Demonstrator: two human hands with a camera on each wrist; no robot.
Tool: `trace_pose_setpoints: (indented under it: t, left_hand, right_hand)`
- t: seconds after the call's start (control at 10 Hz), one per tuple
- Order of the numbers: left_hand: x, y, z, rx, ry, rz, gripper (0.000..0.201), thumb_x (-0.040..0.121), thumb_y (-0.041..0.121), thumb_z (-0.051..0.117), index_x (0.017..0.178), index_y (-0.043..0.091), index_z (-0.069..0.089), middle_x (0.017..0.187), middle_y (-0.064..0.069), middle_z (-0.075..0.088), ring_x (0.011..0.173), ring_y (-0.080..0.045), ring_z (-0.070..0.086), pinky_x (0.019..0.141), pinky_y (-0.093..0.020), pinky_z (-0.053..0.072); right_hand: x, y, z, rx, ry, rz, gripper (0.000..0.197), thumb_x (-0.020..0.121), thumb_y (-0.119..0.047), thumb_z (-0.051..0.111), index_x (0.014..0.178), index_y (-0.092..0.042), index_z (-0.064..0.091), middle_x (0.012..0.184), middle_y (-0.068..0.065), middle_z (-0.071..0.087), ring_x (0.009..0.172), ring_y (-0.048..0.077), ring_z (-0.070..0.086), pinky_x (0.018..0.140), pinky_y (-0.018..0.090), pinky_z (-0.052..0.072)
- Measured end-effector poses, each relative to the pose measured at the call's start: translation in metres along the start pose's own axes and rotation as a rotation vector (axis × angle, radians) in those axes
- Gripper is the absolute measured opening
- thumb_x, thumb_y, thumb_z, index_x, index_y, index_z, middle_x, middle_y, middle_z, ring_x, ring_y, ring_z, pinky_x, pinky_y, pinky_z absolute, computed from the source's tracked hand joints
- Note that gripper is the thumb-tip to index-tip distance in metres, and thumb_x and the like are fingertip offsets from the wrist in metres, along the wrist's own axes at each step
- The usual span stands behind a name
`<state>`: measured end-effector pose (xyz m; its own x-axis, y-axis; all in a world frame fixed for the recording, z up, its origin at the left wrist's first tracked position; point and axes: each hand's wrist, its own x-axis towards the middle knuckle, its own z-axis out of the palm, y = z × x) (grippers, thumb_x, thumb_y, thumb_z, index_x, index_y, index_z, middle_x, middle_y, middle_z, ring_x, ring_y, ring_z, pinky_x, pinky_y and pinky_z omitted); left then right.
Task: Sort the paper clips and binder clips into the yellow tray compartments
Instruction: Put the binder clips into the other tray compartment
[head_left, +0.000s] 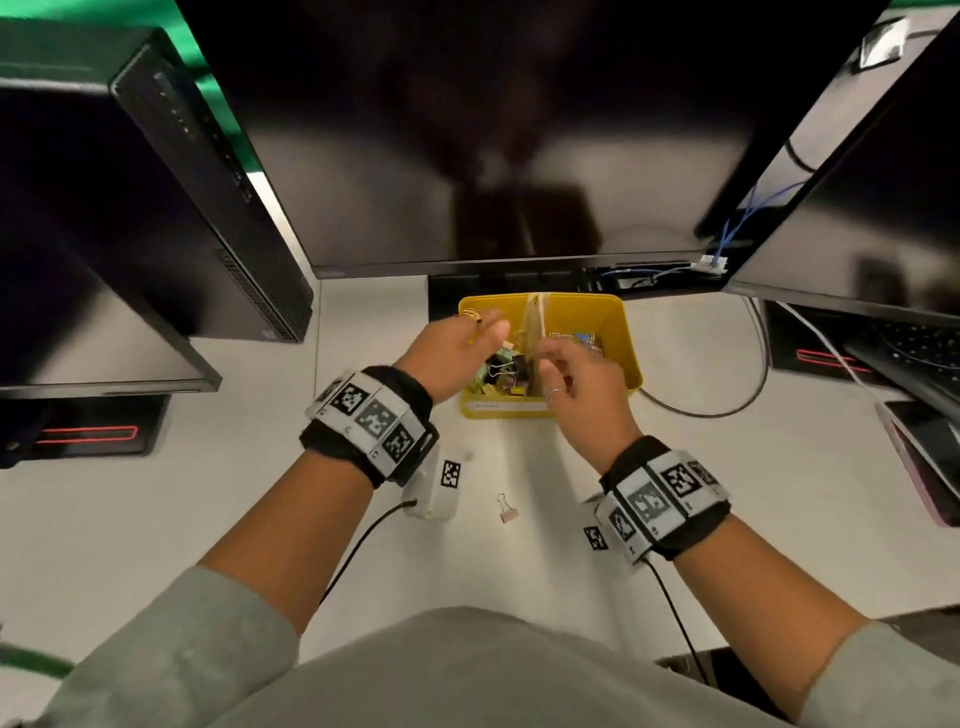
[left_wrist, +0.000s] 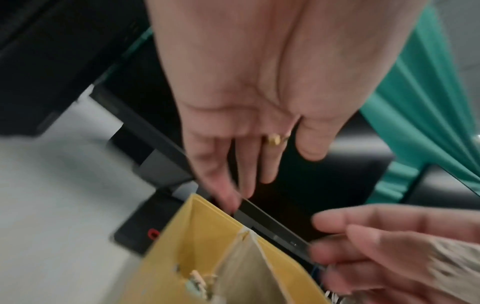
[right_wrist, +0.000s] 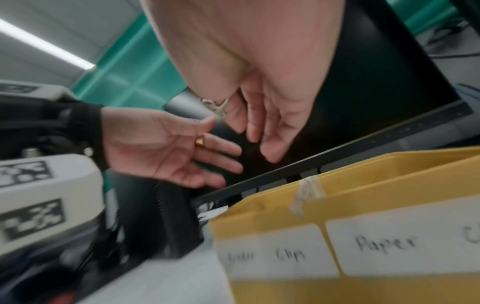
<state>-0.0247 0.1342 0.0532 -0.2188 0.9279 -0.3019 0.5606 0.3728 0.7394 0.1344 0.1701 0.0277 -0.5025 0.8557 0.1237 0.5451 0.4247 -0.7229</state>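
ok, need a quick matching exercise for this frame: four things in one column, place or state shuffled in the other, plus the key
Things
1. left hand
2. right hand
3. loose binder clip
4. yellow tray

Place or state
A. lies alone on the white desk, nearer the person than the tray
B. stands on the desk below the middle monitor, split by a divider
C. wears a gold ring, fingers straight, over the tray's left compartment
D. wears a silver ring, fingers loosely curled, over the tray's near right edge

Pairs: 1-C, 2-D, 3-A, 4-B
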Motion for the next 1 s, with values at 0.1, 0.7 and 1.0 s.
trace_pose_setpoints:
  t: [0.1,0.7,1.0]
  left_hand:
    - [-0.021,-0.029,0.007,0.258,0.204,0.089,0.026,0.093,0.028,0.054,0.102,0.01,0.07,0.095,0.002,0.068,0.084,-0.015,0.061,0.087,-0.024,0.049]
    - [-0.026,-0.027,0.04,0.096,0.264,0.068,0.016,0.087,0.009,0.062,0.102,0.003,0.064,0.085,-0.003,0.064,0.081,-0.025,0.067,0.082,-0.026,0.052]
    - [-0.019,-0.008,0.011,0.378,0.014,0.036,0.053,0.092,0.045,0.05,0.138,0.021,0.045,0.148,-0.005,0.041,0.135,-0.023,0.037,0.112,-0.036,0.032]
  right_hand:
    - [-0.028,0.023,0.022,-0.143,-0.291,-0.119,0.017,0.087,-0.003,0.053,0.097,-0.007,0.066,0.09,0.014,0.067,0.079,0.026,0.06,0.076,0.032,0.05]
    - [-0.016,0.012,0.014,0.004,-0.232,0.036,0.018,0.079,-0.005,0.066,0.096,-0.006,0.06,0.079,0.009,0.062,0.067,0.016,0.054,0.065,0.021,0.046]
    - [-0.004,-0.015,-0.05,-0.106,-0.025,0.065,0.048,0.088,-0.022,0.057,0.132,-0.015,0.04,0.122,0.008,0.056,0.108,0.023,0.056,0.093,0.037,0.047]
